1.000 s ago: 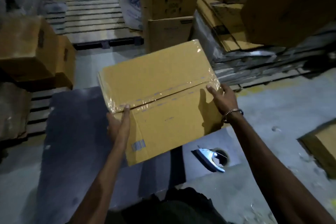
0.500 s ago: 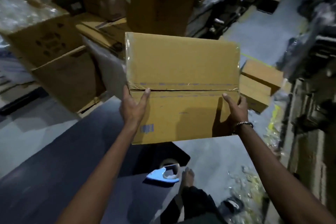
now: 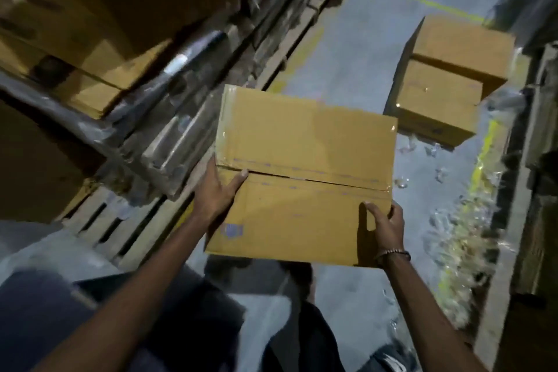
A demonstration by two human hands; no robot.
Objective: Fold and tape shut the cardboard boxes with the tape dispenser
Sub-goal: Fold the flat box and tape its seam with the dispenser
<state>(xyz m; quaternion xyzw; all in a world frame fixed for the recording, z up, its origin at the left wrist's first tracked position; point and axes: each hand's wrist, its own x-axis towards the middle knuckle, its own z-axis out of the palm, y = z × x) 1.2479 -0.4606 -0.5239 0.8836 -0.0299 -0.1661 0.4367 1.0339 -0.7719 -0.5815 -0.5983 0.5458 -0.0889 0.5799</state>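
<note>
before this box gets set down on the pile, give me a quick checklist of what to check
1. Seam taped: clear tape runs along the centre seam of the box: ok.
2. Left hand grips the left edge, thumb on top: ok.
3. Right hand grips the right near corner: ok.
4. Landing spot: two stacked boxes sit on the floor ahead right, top face bare: ok.
5. Path: plastic scraps litter the floor by the yellow line: not ok.
6. Tape dispenser: not in view: cannot tell.
</note>
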